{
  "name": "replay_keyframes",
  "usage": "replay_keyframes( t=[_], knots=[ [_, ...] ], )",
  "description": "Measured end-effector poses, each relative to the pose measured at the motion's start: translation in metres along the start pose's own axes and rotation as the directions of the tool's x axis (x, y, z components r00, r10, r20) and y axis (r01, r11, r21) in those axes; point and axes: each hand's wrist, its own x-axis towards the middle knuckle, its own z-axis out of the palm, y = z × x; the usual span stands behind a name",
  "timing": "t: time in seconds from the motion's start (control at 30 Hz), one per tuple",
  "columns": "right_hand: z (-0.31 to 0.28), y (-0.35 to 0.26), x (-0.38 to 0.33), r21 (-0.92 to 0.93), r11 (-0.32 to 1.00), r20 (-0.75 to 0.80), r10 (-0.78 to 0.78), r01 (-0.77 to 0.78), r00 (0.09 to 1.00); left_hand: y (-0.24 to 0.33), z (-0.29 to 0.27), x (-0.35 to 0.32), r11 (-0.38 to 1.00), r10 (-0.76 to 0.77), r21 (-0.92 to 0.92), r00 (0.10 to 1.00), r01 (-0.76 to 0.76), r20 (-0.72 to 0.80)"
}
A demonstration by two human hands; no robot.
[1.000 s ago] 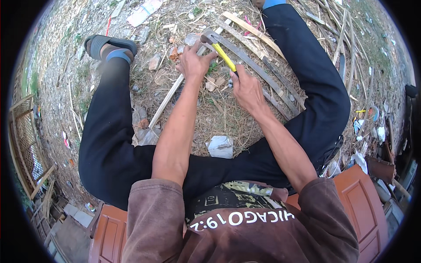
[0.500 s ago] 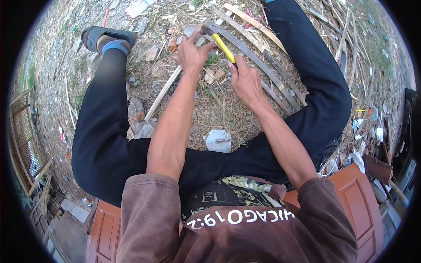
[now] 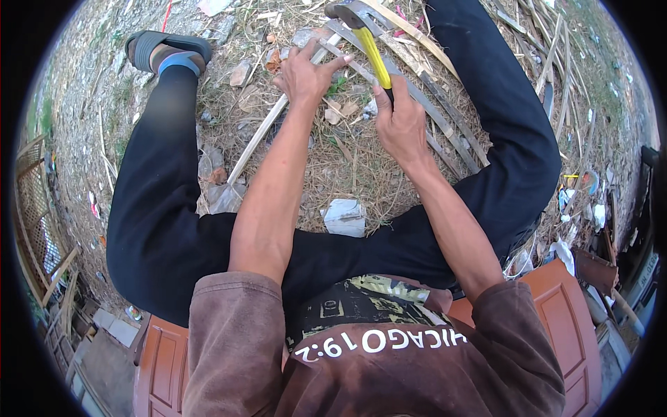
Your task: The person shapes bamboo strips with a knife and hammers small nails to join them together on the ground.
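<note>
My right hand [image 3: 404,127] grips a claw hammer [image 3: 375,60] by its yellow and black handle. The dark hammer head is raised toward the far side, above the far end of a pale wooden strip [image 3: 256,140]. Over that strip lies my left hand [image 3: 304,78], its fingers closed around the upper part and its thumb stretched out to the right. The strip runs slantwise from beside my left forearm up past this hand. Part of it is hidden under the palm, and what lies directly beneath the hammer head is hard to make out.
Several long wooden slats [image 3: 445,121] lie on the dry grass to the right, beside my bent leg [image 3: 511,118]. A pale flat stone-like piece [image 3: 344,218] rests between my thighs. My sandalled foot [image 3: 170,54] is at far left. Reddish-brown wooden panels [image 3: 563,326] lie behind me.
The hammer has swung up and away to the right, off the strip near my left hand. My right hand rose slightly with it, while my left hand stays on the strip.
</note>
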Motion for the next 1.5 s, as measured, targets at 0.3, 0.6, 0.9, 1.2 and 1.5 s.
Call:
replay_keyframes(
  t=[0.3, 0.6, 0.9, 1.2, 1.5],
  knots=[
    [-0.007, 0.020, 0.008, -0.142, 0.949, 0.073, 0.294, -0.282, 0.953, 0.000, 0.001, 0.001, 0.999, -0.017, -0.041, 1.000, 0.018, 0.023],
    [-0.016, 0.006, 0.023, -0.198, 0.916, 0.148, 0.380, -0.350, 0.913, -0.007, -0.009, 0.008, 0.881, 0.063, -0.471, 0.998, -0.048, 0.018],
    [-0.038, 0.007, 0.051, 0.121, 0.924, 0.212, 0.333, -0.363, 0.919, 0.049, -0.007, -0.008, 0.274, 0.045, -0.960, 0.996, 0.060, 0.075],
    [-0.078, -0.020, 0.070, 0.402, 0.717, 0.517, 0.336, -0.570, 0.787, 0.084, -0.019, -0.022, 0.092, 0.035, -0.990, 0.994, 0.105, 0.108],
    [-0.097, -0.044, 0.069, 0.461, 0.669, 0.437, 0.400, -0.583, 0.805, 0.121, -0.039, -0.033, 0.048, -0.028, -0.999, 1.000, 0.003, 0.002]
  ],
)
